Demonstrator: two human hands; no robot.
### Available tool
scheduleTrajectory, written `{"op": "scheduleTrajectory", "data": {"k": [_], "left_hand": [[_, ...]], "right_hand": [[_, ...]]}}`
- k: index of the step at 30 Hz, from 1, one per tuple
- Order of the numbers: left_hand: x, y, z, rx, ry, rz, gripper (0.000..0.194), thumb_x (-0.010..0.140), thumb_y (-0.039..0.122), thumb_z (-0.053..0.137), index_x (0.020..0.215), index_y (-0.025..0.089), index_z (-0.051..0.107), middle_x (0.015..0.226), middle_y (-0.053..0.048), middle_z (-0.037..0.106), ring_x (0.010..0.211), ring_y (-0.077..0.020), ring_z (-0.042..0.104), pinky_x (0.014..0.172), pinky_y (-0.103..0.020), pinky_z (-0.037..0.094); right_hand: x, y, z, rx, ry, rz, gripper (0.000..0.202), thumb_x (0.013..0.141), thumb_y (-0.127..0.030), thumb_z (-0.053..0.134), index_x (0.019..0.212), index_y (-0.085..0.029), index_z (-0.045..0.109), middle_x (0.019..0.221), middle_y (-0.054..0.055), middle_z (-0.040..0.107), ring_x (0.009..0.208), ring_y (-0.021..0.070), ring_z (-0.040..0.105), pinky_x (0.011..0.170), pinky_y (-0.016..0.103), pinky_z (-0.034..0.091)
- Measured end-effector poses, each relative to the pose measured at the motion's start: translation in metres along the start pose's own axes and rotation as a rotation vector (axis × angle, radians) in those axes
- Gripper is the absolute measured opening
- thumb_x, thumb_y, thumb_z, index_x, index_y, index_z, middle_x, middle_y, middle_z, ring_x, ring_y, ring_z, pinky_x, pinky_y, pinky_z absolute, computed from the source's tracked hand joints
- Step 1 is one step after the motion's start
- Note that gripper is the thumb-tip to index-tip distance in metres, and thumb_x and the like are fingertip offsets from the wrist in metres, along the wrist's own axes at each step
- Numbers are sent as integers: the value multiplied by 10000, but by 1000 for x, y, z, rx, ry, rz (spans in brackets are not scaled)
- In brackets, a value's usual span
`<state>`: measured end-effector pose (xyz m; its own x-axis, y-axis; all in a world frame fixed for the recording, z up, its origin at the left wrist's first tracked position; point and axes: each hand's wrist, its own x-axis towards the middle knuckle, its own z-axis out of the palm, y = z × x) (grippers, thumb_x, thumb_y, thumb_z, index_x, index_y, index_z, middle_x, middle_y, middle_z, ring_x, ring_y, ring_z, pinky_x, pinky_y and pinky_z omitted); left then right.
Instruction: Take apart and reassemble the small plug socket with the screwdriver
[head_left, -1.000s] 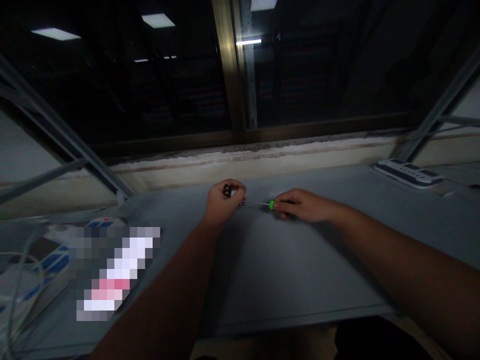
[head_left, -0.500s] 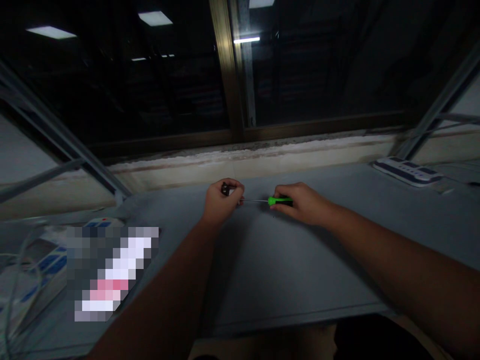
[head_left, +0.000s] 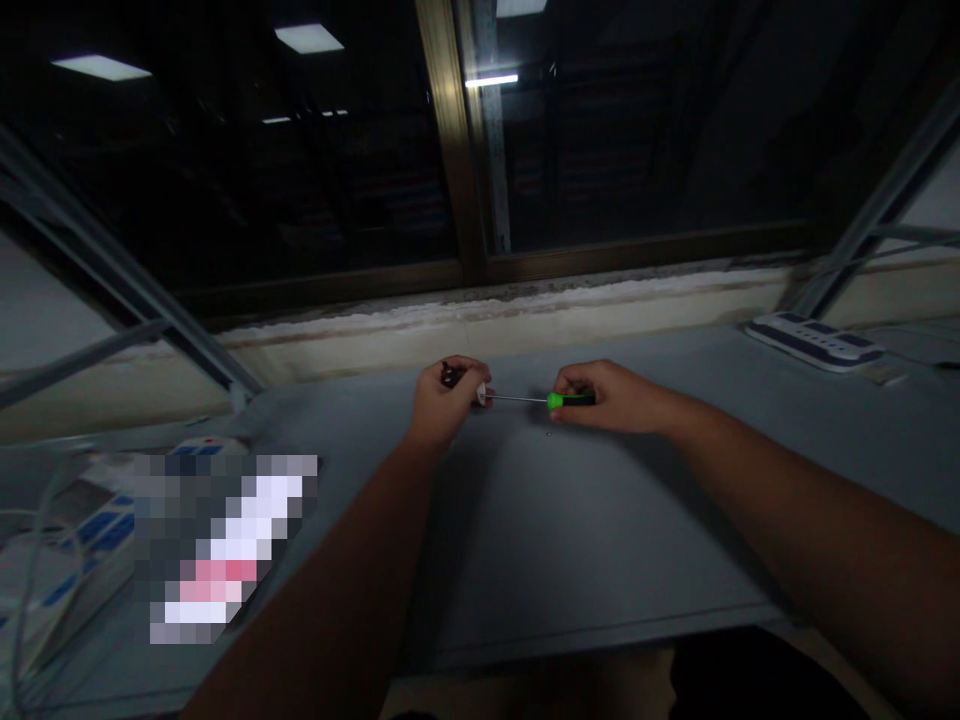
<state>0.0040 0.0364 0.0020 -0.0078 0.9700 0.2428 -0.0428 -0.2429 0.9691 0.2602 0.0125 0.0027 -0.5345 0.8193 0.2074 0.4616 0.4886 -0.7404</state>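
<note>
My left hand [head_left: 444,398] is closed round a small dark and white object [head_left: 481,393], mostly hidden by the fingers. In my right hand [head_left: 611,398] is a screwdriver with a green and black handle [head_left: 557,401], pinched between thumb and fingers. Its thin metal shaft [head_left: 517,399] points left, and the tip end meets the white part at my left fingertips. A tiny dark speck, perhaps a screw [head_left: 549,434], lies on the grey table [head_left: 600,530] below the screwdriver.
Power strips lie at the left [head_left: 112,525] and back right [head_left: 816,342], with cables beside them. A pixelated flat object [head_left: 247,530] rests left of my left forearm. Behind the table are a sill [head_left: 525,312], a dark window and slanted metal frame bars [head_left: 180,320].
My right hand has shifted slightly right with the screwdriver, and its fingers have changed position on the handle. More of the white part shows at my left fingertips.
</note>
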Motion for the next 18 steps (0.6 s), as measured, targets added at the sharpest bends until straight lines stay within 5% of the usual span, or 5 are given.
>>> {"op": "scheduleTrajectory", "data": {"k": [8, 13, 18], "left_hand": [[-6, 23, -10, -277, -64, -120, 349, 646, 421, 559, 945, 246, 519, 717, 27, 578, 626, -177, 686, 514, -252, 516], [-8, 26, -11, -352, -122, -160, 338, 598, 348, 580, 914, 251, 511, 810, -13, 640, 746, -213, 705, 555, -287, 550], [-3, 22, -12, -331, -87, -105, 323, 579, 272, 575, 894, 262, 502, 853, -8, 648, 837, -210, 688, 705, -357, 600]], "right_hand": [[1, 10, -3, 47, 52, -32, 252, 1002, -428, 441, 976, -195, 532, 812, 26, 641, 726, 152, 570, 690, 276, 446], [3, 4, 9, -133, 36, -27, 69, 815, -233, 630, 851, -176, 644, 767, 15, 636, 709, 155, 558, 683, 278, 404], [3, 5, 14, -231, -71, -45, 259, 796, -259, 734, 1038, -170, 761, 1021, 77, 755, 919, 213, 681, 841, 308, 474]]}}
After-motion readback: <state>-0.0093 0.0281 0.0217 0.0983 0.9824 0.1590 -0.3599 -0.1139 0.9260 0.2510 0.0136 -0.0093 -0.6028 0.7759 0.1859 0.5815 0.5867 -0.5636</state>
